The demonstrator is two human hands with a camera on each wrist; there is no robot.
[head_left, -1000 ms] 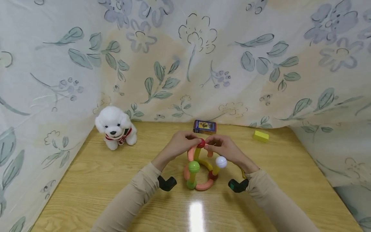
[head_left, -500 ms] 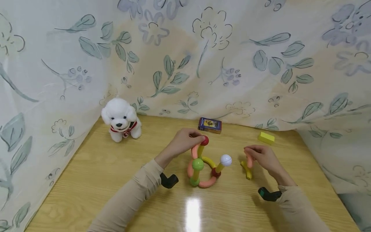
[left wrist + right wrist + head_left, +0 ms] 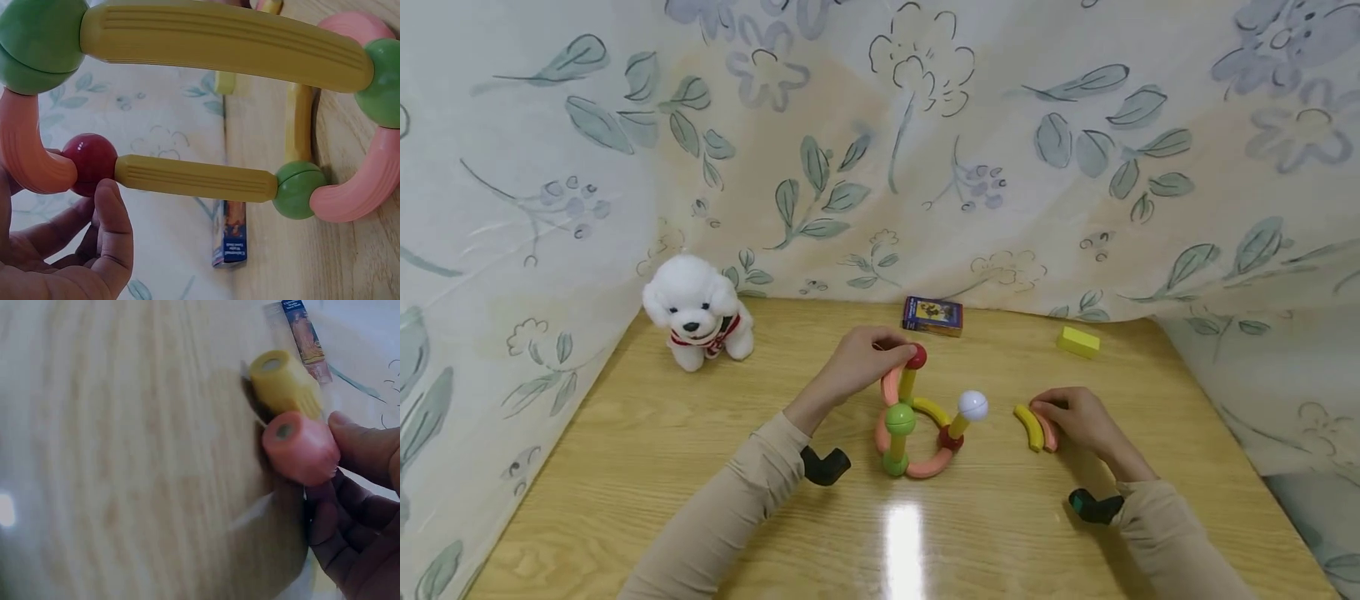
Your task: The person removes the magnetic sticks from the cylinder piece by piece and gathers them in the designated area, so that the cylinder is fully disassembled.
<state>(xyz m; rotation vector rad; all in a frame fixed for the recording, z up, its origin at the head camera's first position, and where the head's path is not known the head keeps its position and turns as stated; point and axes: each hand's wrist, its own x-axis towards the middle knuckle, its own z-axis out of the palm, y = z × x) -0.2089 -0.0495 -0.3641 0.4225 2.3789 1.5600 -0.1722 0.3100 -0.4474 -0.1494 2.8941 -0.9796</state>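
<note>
A frame of toy building rods and balls stands on the table. My left hand (image 3: 861, 362) pinches the red ball (image 3: 916, 357) on top of it; the left wrist view shows the thumb against that ball. A pink curved rod (image 3: 31, 147) and a straight yellow rod (image 3: 197, 178) join it. Green balls (image 3: 900, 419) and a white ball (image 3: 972, 406) cap two other uprights. To the right, my right hand (image 3: 1078, 421) pinches a loose pink curved rod (image 3: 300, 447) with a metal end. It lies alongside a yellow curved rod (image 3: 281, 384) on the table.
A white plush dog (image 3: 696, 312) sits at the back left of the wooden table (image 3: 647, 483). By the floral cloth (image 3: 820, 167) lie a small blue printed box (image 3: 932, 315) and a yellow block (image 3: 1078, 342).
My right hand has left the frame, carried the pink curved rod to the right and lowered it beside the yellow one. My left hand stays on the red ball.
</note>
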